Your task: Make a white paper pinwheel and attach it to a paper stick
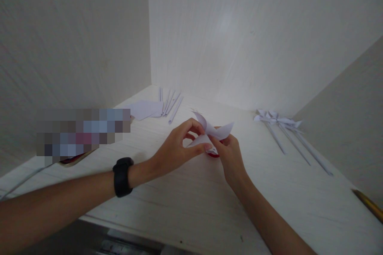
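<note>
A white paper pinwheel head [214, 130] with curled blades is held just above the white table [185, 199] in the middle of the view. My left hand [176, 147], with a black band on its wrist, pinches the paper's left blades between thumb and fingers. My right hand [229, 155] grips the paper from the right and below. A small red object [213, 154] shows under the paper between both hands; what it is I cannot make out.
Finished white paper pinwheels on paper sticks [284, 129] lie at the right. Several rolled paper sticks [171, 104] and flat paper sheets [145, 109] lie at the back left. A yellowish stick [369, 205] pokes in at the right edge. White walls enclose the table.
</note>
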`<state>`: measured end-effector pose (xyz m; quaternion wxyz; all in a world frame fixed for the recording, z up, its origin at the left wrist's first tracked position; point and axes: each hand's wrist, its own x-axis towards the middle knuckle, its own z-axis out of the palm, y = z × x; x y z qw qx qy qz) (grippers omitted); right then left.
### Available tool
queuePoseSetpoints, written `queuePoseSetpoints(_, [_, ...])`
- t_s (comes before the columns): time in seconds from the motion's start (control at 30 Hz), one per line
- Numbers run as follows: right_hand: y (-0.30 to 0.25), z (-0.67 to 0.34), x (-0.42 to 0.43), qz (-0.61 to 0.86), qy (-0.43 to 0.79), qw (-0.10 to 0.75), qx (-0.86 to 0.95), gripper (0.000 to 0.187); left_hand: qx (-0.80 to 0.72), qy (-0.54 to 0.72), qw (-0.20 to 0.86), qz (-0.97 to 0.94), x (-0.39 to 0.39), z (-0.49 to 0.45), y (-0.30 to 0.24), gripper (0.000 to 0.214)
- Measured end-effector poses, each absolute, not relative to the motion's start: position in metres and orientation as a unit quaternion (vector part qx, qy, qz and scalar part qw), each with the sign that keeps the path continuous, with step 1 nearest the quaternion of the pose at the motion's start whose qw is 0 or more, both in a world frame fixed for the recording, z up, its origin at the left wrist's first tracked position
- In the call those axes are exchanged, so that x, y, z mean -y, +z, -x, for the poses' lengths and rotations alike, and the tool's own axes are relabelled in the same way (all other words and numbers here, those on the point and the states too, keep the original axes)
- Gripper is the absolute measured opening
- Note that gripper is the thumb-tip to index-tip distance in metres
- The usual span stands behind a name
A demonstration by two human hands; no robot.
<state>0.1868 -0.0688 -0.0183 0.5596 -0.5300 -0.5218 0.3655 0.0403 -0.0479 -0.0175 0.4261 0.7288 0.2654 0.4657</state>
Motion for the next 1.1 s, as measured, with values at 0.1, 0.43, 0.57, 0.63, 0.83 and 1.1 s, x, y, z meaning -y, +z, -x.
queuePoseSetpoints(0.1, [-0.017,-0.187,0.069,0.525,0.373,0.562,0.519,0.018,-0.267,0.462,0.422,-0.733,0.047,-0.04,-0.017,0.029])
queuePoseSetpoints(0.43, [-0.021,-0.189,0.067,0.52,0.37,0.568,0.52,0.022,-0.276,0.473,0.45,-0.705,0.045,-0.04,-0.02,0.03])
queuePoseSetpoints(0.57, [-0.022,-0.189,0.067,0.517,0.373,0.565,0.524,0.021,-0.272,0.489,0.48,-0.676,0.041,-0.041,-0.023,0.03])
queuePoseSetpoints(0.63, [-0.021,-0.188,0.068,0.517,0.373,0.565,0.524,0.019,-0.267,0.496,0.492,-0.664,0.04,-0.042,-0.024,0.029])
queuePoseSetpoints(0.83, [-0.017,-0.183,0.073,0.526,0.379,0.566,0.509,0.022,-0.259,0.513,0.513,-0.638,0.036,-0.042,-0.026,0.027])
queuePoseSetpoints(1.1, [-0.019,-0.182,0.073,0.53,0.379,0.559,0.513,0.023,-0.28,0.507,0.535,-0.616,0.036,-0.042,-0.026,0.025])
